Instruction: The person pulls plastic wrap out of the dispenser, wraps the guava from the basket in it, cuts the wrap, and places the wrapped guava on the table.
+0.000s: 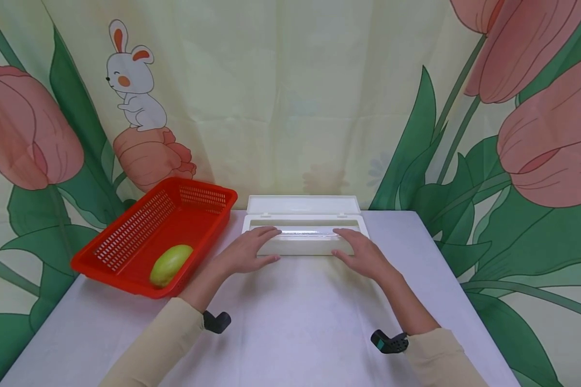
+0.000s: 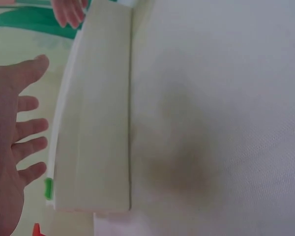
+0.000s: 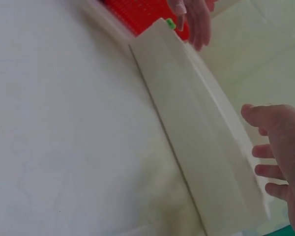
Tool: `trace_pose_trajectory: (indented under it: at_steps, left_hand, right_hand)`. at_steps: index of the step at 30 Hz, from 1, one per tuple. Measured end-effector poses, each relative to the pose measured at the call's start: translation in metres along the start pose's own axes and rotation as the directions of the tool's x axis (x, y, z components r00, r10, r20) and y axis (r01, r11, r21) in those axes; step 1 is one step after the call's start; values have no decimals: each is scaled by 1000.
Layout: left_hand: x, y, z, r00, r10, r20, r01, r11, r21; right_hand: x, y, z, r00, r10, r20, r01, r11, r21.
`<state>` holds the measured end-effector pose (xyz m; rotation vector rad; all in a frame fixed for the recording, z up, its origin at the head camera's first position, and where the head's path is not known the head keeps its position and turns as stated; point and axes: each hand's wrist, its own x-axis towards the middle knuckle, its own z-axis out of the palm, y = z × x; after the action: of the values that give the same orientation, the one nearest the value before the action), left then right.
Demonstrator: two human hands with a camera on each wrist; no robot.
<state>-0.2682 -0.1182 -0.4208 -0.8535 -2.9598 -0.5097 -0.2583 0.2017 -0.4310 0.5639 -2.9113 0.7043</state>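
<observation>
A long white box [image 1: 302,248] lies crosswise at the far middle of the table, its lid [image 1: 302,204] tipped back against the curtain. My left hand [image 1: 249,251] rests on the box's left front rim, fingers stretched over the top and thumb low by the front wall. My right hand [image 1: 360,252] lies the same way on the right front rim. In the left wrist view the left hand [image 2: 10,142] is spread flat beside the box [image 2: 93,123]. In the right wrist view the right hand [image 3: 280,147] has straight fingers beside the box [image 3: 201,142].
A red slatted basket [image 1: 126,236] sits at the table's left, close to the box, with a green mango [image 1: 170,264] lying in its near end. The white table [image 1: 295,322] ends at a flowered curtain [image 1: 290,107] right behind the box.
</observation>
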Motion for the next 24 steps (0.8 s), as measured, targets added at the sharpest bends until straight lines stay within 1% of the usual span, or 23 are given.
trace_pose_trajectory:
  at_steps: [5, 9, 15, 20, 24]
  left_hand:
    - [4, -3, 0, 1000, 0, 11, -1, 1000, 10]
    - [7, -4, 0, 1000, -12, 12, 12, 1000, -6]
    - [11, -10, 1, 999, -36, 20, 36, 999, -20]
    - [11, -14, 2, 999, -29, 13, 29, 999, -12]
    - [12, -16, 3, 999, -32, -1, 32, 999, -17]
  right_hand:
    - [3, 1, 2, 999, 38, 27, -39, 999, 30]
    - [5, 3, 4, 997, 64, 41, -65, 997, 33]
    - [9, 3, 5, 998, 53, 25, -53, 998, 18]
    - [12, 4, 5, 998, 54, 25, -54, 998, 19]
    - [15, 6, 6, 998, 61, 20, -61, 998, 1]
